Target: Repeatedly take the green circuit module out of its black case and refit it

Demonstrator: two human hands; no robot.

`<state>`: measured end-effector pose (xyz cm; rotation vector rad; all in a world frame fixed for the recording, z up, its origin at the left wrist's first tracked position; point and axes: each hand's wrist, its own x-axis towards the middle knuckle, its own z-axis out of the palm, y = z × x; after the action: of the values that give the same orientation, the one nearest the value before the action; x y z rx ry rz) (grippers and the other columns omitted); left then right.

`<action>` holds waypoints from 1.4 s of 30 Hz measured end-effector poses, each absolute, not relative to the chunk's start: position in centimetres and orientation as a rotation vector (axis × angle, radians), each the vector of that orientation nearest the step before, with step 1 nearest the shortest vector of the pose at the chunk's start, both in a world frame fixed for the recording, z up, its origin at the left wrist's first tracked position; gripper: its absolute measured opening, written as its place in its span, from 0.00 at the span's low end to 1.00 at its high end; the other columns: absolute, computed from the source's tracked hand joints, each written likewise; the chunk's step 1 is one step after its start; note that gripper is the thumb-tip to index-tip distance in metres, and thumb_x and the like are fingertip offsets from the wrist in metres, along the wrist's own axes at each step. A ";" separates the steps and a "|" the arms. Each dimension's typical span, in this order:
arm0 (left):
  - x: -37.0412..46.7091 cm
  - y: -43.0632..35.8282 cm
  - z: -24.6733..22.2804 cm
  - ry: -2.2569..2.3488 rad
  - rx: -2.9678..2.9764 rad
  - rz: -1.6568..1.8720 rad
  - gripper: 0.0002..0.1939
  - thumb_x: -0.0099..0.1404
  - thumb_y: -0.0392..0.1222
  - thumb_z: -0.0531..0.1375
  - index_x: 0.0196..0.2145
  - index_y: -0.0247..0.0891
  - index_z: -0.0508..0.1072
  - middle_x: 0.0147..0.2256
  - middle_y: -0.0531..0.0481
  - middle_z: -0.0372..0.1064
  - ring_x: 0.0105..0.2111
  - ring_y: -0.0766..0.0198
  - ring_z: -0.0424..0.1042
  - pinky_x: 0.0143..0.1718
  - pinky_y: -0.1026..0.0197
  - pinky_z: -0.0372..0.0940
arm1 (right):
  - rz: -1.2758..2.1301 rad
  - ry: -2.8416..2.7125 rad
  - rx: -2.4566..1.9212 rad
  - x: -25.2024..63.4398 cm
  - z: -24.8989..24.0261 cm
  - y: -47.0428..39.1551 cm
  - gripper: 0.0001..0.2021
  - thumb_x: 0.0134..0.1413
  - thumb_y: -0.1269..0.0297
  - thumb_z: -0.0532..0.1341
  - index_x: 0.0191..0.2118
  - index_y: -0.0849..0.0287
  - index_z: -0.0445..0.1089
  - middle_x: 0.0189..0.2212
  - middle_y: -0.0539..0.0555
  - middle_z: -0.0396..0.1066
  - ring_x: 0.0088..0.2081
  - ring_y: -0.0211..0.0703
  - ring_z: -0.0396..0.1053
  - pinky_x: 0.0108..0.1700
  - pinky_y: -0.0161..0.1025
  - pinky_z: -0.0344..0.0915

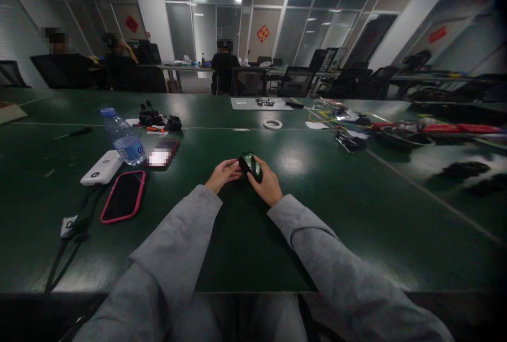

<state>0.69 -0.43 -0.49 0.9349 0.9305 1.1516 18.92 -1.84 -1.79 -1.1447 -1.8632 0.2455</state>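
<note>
A small dark object [252,165] with rounded ends and a glossy, greenish reflecting face is held just above the green table; its exact kind I cannot make out. My right hand [268,182] is wrapped round its right side, with the thumb along the near edge and the fingers on the far edge. At its left end is my left hand [224,174], thumb and fingers closed on the black edge. Both forearms, in grey sleeves, reach in from the near table edge.
Left on the green table [340,236] are a pink-cased phone [123,196], a white power bank [102,167] with cable, a water bottle [124,138] and another phone [161,154]. Ahead lies a white ring [272,124]; tangled cables [348,114] lie right. Several people sit beyond.
</note>
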 end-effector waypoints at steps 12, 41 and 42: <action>0.6 -0.1 -1.1 0.881 0.880 1.231 0.24 0.53 0.39 0.69 0.46 0.31 0.67 0.28 0.50 0.71 0.22 0.73 0.69 0.28 0.68 0.67 | 0.608 -1.731 -1.089 17.5 -1.7 -2.2 0.31 0.53 0.49 0.61 0.59 0.58 0.57 0.50 0.60 0.67 0.53 0.49 0.66 0.57 0.49 0.63; 2.3 -1.8 0.2 0.945 0.542 1.298 0.29 0.57 0.63 0.59 0.39 0.31 0.72 0.33 0.41 0.74 0.35 0.59 0.75 0.40 0.60 0.70 | 0.226 -2.041 -1.077 15.5 -0.8 -4.5 0.35 0.48 0.57 0.66 0.60 0.58 0.52 0.55 0.63 0.55 0.58 0.56 0.56 0.55 0.57 0.61; 2.3 -1.8 0.2 0.953 0.536 1.295 0.29 0.57 0.63 0.59 0.39 0.31 0.72 0.32 0.41 0.74 0.34 0.59 0.75 0.39 0.60 0.70 | 0.253 -2.039 -1.051 15.5 -0.8 -4.6 0.35 0.49 0.57 0.65 0.61 0.58 0.51 0.55 0.63 0.55 0.58 0.55 0.56 0.56 0.56 0.61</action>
<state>2.27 -1.76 0.17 0.5356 0.9526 1.2950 15.47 -4.56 -0.83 -1.0509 -2.0386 0.2526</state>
